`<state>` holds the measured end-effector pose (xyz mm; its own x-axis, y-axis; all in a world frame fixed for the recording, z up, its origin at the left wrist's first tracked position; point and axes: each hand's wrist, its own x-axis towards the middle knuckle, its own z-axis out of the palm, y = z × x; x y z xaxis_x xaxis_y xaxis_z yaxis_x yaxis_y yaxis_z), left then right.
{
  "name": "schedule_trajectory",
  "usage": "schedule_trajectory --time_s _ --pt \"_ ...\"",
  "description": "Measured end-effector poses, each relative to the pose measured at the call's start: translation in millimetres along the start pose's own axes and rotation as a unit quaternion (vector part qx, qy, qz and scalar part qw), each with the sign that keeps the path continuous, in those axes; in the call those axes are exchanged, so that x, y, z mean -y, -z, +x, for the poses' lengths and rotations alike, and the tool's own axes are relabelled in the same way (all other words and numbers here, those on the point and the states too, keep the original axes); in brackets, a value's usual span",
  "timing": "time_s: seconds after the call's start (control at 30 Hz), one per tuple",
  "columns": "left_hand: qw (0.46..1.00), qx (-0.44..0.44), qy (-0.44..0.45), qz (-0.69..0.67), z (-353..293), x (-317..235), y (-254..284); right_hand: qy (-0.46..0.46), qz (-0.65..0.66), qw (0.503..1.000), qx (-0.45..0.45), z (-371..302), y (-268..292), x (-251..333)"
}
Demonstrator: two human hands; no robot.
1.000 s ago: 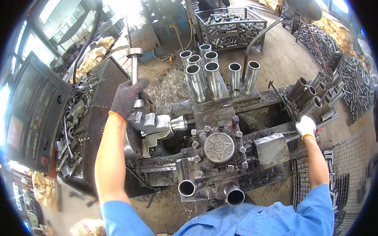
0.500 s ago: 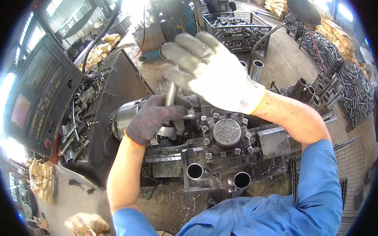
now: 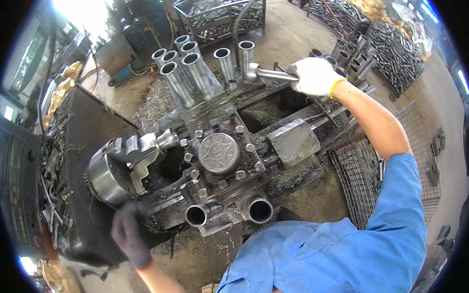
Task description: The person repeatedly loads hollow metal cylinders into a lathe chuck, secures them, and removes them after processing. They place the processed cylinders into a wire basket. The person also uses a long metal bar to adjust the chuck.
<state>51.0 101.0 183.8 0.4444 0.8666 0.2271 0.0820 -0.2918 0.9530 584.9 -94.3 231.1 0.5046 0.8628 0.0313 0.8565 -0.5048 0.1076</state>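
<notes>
My right hand (image 3: 315, 77), in a white glove, is closed round a steel bar tool with a thick head (image 3: 276, 75). The tool lies roughly level, its head beside an upright metal tube (image 3: 246, 58) behind the lathe. My left hand (image 3: 130, 235), in a dark glove, is off the machine just below the lathe chuck (image 3: 109, 176). Motion smears its fingers, and nothing shows in it. A metal piece with a flared end (image 3: 167, 140) sits in the chuck jaws, pointing toward the square tool post (image 3: 219, 153).
Several upright tubes (image 3: 175, 79) stand behind the tool post. Two open tube-shaped holders (image 3: 260, 210) face me at its front. More tubes (image 3: 353, 62) lean at the right, near a heap of metal parts (image 3: 396, 53). A control panel (image 3: 16, 190) stands left; a wire rack (image 3: 356, 168) lies right.
My right hand has moved right, away from the chuck, and now grips the steel bar tool. My left hand has left the chuck area and dropped down and left. The view has shifted.
</notes>
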Motion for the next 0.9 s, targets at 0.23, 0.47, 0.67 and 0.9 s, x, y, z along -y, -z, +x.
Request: schedule_trajectory --time_s 0.23,0.47,0.67,0.9 --pt "0.768 -0.544 0.251 -0.227 -158.6 210.1 88.5 0.057 -0.286 0.949 0.122 5.3 -120.2 -58.9" --pt "0.863 -0.463 0.178 0.098 -169.1 177.6 86.3 0.191 -0.402 0.875 0.188 3.7 -154.9 -60.5" --pt "0.879 -0.270 -0.103 0.380 -1.3 84.5 33.2 0.155 -0.290 0.918 0.221 34.6 -80.1 -1.8" --pt "0.768 -0.156 -0.119 0.610 130.7 86.9 23.4 0.342 0.152 0.927 0.038 132.9 -8.9 213.1"
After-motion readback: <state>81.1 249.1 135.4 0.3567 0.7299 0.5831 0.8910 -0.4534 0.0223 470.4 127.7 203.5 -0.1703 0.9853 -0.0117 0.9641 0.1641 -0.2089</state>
